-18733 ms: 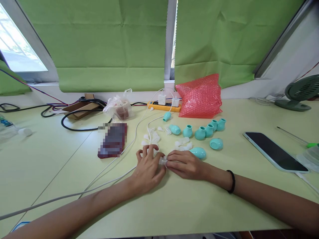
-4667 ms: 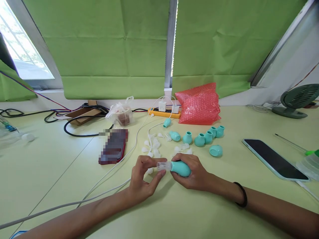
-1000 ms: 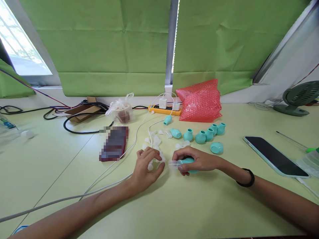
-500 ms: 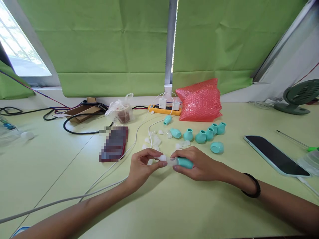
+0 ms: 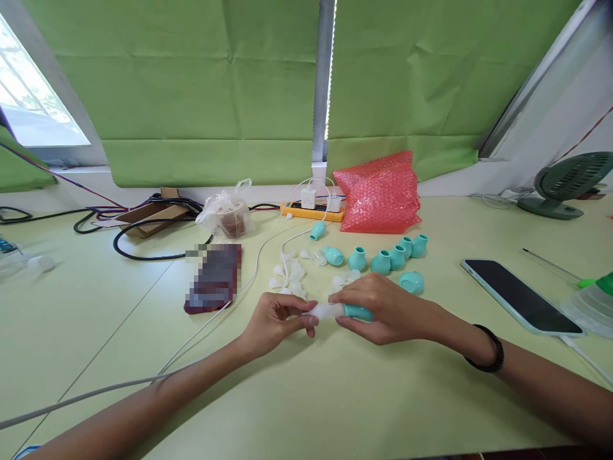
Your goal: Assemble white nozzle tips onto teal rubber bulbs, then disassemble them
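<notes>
Near the middle of the table, my right hand [image 5: 383, 310] is closed around a teal squeeze bulb [image 5: 358, 312], which lies on its side with a translucent tube [image 5: 334, 310] pointing left from its mouth. My left hand [image 5: 278, 322] pinches a small white nozzle tip [image 5: 313, 312] between thumb and fingers, at the tube's left end. Tip and tube appear to touch in line; fingertips partly cover the joint. Just beyond my hands are loose translucent white pieces [image 5: 295, 271]. Several more teal bulbs [image 5: 382, 261] stand in a row, and one [image 5: 412, 282] lies on its side.
A pixelated dark phone-like object [image 5: 215, 278] lies left, a phone [image 5: 522, 297] right beside a screwdriver [image 5: 550, 265]. White cables [image 5: 261, 262] cross the table from an orange power strip [image 5: 292, 210]. Behind are red bubble wrap [image 5: 380, 201], a bagged tape roll [image 5: 232, 220] and a fan [image 5: 558, 185].
My left hand has brought the white tip against the end of the tube, closing the small offset between them. My right hand keeps its hold on the bulb. The view has shifted slightly.
</notes>
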Action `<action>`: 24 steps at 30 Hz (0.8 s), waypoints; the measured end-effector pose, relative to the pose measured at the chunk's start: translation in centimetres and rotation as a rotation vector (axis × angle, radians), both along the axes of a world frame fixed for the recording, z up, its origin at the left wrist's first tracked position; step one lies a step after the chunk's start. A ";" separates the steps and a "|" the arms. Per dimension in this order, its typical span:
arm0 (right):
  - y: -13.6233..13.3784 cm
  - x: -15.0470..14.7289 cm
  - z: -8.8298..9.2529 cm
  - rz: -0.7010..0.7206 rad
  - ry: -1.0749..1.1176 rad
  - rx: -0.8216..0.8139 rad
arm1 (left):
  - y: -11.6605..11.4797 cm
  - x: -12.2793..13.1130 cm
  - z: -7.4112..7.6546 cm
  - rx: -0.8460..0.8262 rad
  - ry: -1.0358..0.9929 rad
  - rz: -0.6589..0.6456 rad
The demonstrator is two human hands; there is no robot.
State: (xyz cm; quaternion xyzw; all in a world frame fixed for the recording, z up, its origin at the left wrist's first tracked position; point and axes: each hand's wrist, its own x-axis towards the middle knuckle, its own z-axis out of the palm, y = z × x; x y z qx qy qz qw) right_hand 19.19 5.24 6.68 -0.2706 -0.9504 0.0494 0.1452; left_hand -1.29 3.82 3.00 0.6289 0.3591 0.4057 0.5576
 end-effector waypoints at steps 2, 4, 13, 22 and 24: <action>0.0 0.1 0.0 0.018 -0.037 0.031 | 0.1 -0.1 0.2 -0.034 0.018 -0.047; -0.1 0.1 -0.1 0.027 -0.058 0.077 | 0.1 -0.2 0.3 -0.055 0.020 -0.076; -0.3 -0.3 -0.6 0.066 0.017 0.140 | 0.0 -0.1 0.9 -0.127 -0.055 -0.120; 0.0 -0.8 -1.7 0.059 0.213 0.001 | 0.0 -0.4 0.9 -0.148 -0.127 -0.102; 0.0 -0.9 -1.7 0.064 0.196 -0.043 | 0.0 -0.4 0.8 -0.145 -0.111 -0.122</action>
